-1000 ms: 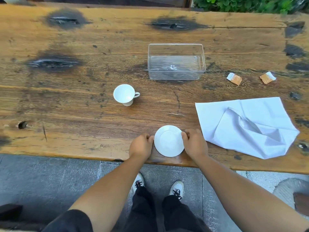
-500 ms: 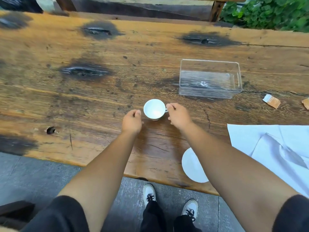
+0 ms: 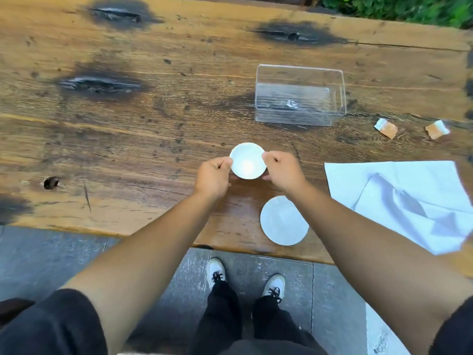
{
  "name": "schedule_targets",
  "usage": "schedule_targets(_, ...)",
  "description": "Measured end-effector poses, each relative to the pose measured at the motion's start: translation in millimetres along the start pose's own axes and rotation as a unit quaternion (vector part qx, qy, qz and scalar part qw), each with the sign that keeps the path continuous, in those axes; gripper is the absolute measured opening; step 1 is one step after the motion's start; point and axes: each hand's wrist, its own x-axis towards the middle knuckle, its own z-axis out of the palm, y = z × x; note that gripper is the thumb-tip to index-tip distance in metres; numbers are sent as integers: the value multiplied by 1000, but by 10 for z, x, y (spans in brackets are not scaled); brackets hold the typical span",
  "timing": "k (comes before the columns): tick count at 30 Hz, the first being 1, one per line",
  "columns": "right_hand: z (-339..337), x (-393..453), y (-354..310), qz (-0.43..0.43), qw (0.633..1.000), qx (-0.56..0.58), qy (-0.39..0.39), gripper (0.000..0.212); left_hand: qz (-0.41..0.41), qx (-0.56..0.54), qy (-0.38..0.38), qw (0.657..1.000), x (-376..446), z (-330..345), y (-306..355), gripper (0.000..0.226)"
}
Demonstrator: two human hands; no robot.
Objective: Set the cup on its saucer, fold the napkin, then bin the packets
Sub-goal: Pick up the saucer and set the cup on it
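While pinched at opposite rim edges between left hand (image 3: 213,175) and right hand (image 3: 282,171), white cup (image 3: 247,161) best kept level, carried toward near-edge saucer (image 3: 282,221), then lowered dead centre.

we stand at a broad wooden table (image 3: 158,129) of rough, knotted planks, marked with dark scorched-looking patches (image 3: 99,84) and a small hole (image 3: 51,182) near its front edge. below it we see grey stone paving (image 3: 51,254). green foliage (image 3: 399,7) shows beyond the far edge, in soft daylight.
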Motion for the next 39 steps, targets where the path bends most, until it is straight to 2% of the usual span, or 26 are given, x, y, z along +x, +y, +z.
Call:
schedule_targets(6,-550,-704,662,22,998,-36,37,37,7,23,-83,996,-739,546,-249,29)
schedule_targets(14,-606,-977,1211,24,998,-42,33,37,13,98,-88,991,-1014,829,-616,26)
schedule_targets(22,-555,-996,1279,10,998,-56,15,35,15,140,-61,988,-1008,829,-709,26)
schedule_targets(27,-515,-974,1270,2,998,-62,21,41,10,148,-57,987,-985,822,-712,27)
schedule_targets(34,-510,-1003,1280,-11,996,-90,17,35,30,180,-62,981,-986,803,-681,29)
schedule_targets(36,-497,-1019,1261,-30,994,-105,19,32,38,207,-56,976,-992,794,-664,32)
schedule_targets(39,-548,-1055,1245,-29,991,-127,42,40,54,234,-39,970,-995,768,-607,41)
